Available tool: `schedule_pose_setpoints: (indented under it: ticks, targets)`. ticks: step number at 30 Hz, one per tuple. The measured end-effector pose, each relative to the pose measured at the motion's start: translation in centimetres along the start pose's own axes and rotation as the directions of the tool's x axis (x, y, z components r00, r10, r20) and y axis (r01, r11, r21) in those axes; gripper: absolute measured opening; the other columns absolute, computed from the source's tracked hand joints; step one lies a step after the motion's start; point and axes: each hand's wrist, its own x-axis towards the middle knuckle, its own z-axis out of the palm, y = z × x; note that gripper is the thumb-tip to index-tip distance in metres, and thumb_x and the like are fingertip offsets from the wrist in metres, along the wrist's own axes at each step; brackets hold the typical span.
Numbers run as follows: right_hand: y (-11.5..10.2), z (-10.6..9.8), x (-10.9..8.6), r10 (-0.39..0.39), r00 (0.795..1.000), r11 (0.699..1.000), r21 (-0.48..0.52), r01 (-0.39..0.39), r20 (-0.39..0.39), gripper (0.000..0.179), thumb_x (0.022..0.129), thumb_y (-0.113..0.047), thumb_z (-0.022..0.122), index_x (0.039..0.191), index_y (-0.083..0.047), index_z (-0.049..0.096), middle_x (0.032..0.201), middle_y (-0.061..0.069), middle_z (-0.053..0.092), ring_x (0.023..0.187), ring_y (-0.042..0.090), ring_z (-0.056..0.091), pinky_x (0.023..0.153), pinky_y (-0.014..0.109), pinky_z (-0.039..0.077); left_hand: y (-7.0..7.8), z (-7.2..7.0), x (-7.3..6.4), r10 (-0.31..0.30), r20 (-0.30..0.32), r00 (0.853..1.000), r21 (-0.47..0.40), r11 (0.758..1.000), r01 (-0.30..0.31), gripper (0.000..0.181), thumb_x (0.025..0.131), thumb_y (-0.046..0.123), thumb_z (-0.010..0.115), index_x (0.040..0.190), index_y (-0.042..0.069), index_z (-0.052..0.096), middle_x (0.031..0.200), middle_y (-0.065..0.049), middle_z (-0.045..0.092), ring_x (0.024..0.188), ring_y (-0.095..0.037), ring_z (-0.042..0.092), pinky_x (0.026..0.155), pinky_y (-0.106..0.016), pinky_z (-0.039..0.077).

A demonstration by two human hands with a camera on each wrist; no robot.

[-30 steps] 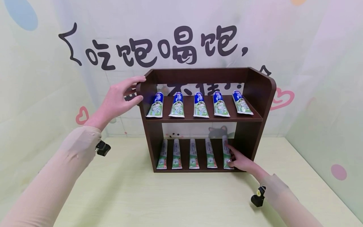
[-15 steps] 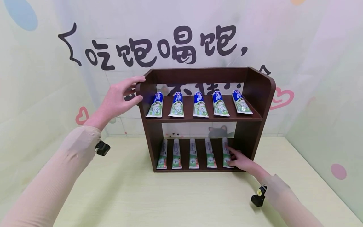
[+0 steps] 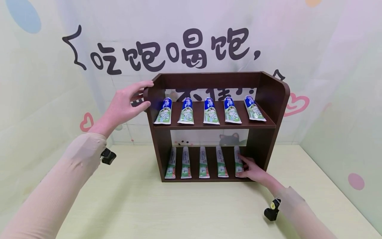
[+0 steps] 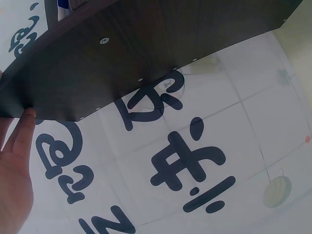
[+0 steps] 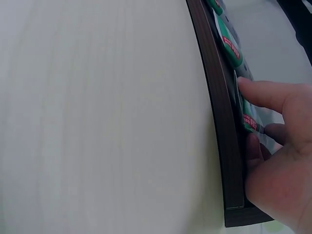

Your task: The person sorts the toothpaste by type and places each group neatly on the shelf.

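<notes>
A dark brown two-tier shelf [image 3: 219,126] stands on the table. My left hand [image 3: 122,104] holds the front edge of its upper left side panel; in the left wrist view the fingers [image 4: 22,136] touch the panel's outer face. At the right end of the lower tier, my right hand [image 3: 252,169] holds a grey-and-green toothpaste tube [image 3: 237,159] by its sides, thumb near its flat bottom end. In the right wrist view that tube [image 5: 248,117] lies just inside the shelf's front lip, partly hidden by the fingers.
Several similar grey-and-green tubes [image 3: 203,162] lie in a row along the lower tier. Blue-and-green toothpaste tubes [image 3: 211,111] are spaced across the upper tier. Pale table surface [image 3: 179,209] extends in front of the shelf. Behind it hangs a printed backdrop [image 3: 185,20] with large dark characters.
The rightmost lower tube has come down slightly towards the front of the shelf. My right hand's fingers have shifted a little to the right. The left hand stays in place.
</notes>
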Motion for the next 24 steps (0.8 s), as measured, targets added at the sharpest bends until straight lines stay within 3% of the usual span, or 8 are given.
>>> schedule_pose_setpoints:
  ticks: [14,24]
  targets:
    - [-0.57,0.36,0.19,0.009,0.999,1.0,0.006,-0.008,-0.033,0.093,0.081,-0.002,0.071,0.157,-0.004,0.017,0.146,0.03,0.018,0.107,0.033,0.04,0.078,0.024,0.044,-0.15,-0.05,-0.09,-0.007,-0.003,1.0,0.008,1.0,0.007,0.056,0.087,0.004,0.071,0.14,0.015,0.056,0.144,-0.004,0.058,0.119,-0.024,0.064,0.099,-0.011,0.051]
    - [-0.45,0.28,0.13,0.025,0.999,1.0,-0.001,-0.025,-0.021,0.091,0.084,-0.004,0.069,0.157,-0.003,0.014,0.151,0.031,0.016,0.112,0.035,0.04,0.084,0.028,0.045,-0.02,0.06,-0.01,0.0,-0.003,1.0,0.0,1.0,0.0,0.054,0.087,0.004,0.071,0.139,0.012,0.056,0.143,-0.005,0.058,0.119,-0.025,0.064,0.098,-0.007,0.049]
